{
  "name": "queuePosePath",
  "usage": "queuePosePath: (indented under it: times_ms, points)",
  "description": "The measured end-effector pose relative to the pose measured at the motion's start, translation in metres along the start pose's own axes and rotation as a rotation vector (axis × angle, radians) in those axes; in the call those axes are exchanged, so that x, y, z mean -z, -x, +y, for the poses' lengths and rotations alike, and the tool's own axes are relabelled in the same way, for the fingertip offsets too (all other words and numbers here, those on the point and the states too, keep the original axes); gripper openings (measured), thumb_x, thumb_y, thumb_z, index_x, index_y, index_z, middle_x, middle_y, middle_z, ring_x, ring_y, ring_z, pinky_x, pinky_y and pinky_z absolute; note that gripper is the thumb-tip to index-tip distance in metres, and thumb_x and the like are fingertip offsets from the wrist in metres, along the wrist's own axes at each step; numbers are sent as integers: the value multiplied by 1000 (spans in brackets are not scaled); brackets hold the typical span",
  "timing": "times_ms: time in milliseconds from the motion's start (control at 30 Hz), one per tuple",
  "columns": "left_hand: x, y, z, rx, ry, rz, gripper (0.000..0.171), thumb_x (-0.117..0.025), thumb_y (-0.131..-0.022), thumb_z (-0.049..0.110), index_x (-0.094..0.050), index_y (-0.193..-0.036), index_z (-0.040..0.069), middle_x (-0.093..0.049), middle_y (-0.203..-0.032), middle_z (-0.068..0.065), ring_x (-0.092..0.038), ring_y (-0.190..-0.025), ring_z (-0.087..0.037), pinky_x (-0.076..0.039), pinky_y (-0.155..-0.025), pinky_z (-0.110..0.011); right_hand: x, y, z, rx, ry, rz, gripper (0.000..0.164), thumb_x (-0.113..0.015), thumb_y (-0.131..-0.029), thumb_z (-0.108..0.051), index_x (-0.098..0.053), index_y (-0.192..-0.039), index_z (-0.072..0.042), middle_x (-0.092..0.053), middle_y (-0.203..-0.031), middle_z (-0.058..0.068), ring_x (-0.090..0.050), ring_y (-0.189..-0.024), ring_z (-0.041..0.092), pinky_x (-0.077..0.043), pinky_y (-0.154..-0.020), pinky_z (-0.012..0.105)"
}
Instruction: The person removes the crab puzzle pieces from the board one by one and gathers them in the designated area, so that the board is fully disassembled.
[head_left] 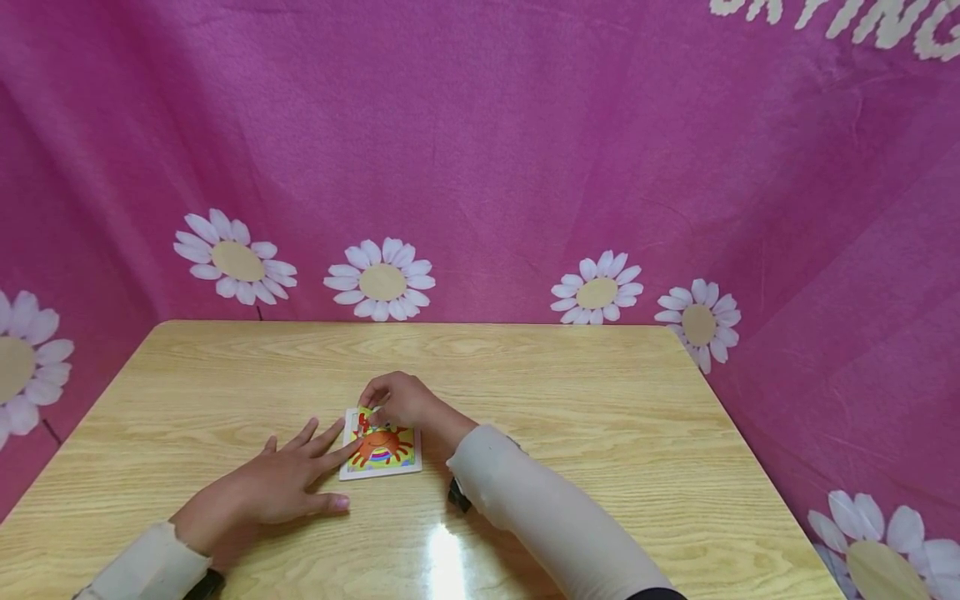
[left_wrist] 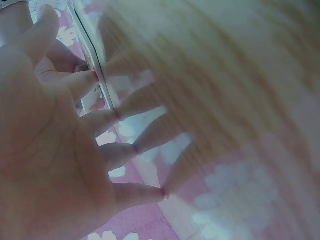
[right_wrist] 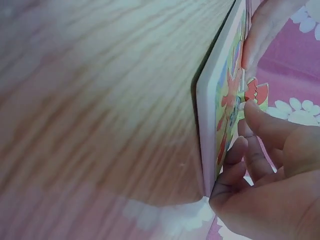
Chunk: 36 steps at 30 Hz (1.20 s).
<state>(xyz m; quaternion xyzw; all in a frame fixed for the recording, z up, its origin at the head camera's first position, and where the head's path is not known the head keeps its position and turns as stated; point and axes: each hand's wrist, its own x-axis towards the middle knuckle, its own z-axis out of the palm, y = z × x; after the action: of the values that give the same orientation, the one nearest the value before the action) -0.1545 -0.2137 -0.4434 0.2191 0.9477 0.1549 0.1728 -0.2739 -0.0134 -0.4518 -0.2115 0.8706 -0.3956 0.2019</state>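
A small square jigsaw puzzle with a white border and an orange crab picture lies flat on the table. My left hand is spread out at its left side, index fingertip lying over the picture; in the left wrist view, fingertips rest on the tabletop. Over the puzzle's upper part, my right hand pinches a puzzle piece showing a red claw on yellow. That piece is raised at an angle from the board in the right wrist view, between thumb and fingers. The right hand's other fingers curl close to the board's edge.
The wood-grain table reaches back to a pink cloth printed with white daisies, which also hangs at both sides. A bright light reflection shows near the front. Both forearms wear pale sleeves.
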Motion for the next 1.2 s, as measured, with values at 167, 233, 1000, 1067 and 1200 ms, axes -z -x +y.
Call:
queuePosePath:
  times_ms: [167, 233, 1000, 1067, 1200]
  points:
    - [0, -1, 0, 5, 9, -11, 85, -62, -90, 70, -39, -161, 28, -20, -171, -13, -13, -153, -55, -14, -101, -89, 0, 0, 0, 9, -3, -14, 17, -76, -89, 5, -74, -97, -11, -69, -91, -3, -58, -86, 10, -50, -72, 20]
    - [0, -1, 0, 8, 10, -15, 85, -62, -90, 70, -39, -161, 28, -20, -171, -13, -13, -153, -55, -14, -102, -89, 0, 0, 1, 16, 3, -21, 20, -74, -89, 8, -74, -97, -11, -68, -92, -3, -58, -86, 10, -51, -68, 20]
    - [0, -2, -1, 9, 13, -25, 86, -62, -90, 70, -38, -161, 27, -18, -172, -13, -12, -153, -55, -14, -102, -89, 8, -8, 10, 90, 12, -60, 11, -80, -90, -11, -81, -100, -10, -74, -89, -4, -59, -81, 3, -49, -77, 18]
    - [0, -2, -1, 11, 14, -27, 86, -63, -90, 69, -38, -161, 27, -18, -172, -13, -12, -153, -55, -14, -102, -89, 6, -9, 11, 96, 1, -54, 9, -81, -89, -12, -81, -98, -9, -72, -86, -4, -58, -79, 4, -48, -75, 18]
    - [0, -2, -2, 12, 14, -30, 86, -63, -90, 69, -38, -161, 28, -18, -172, -13, -12, -153, -54, -14, -102, -88, 3, -10, 9, 94, 15, -37, 7, -81, -89, -13, -79, -94, -10, -70, -81, -5, -57, -76, 5, -47, -71, 17]
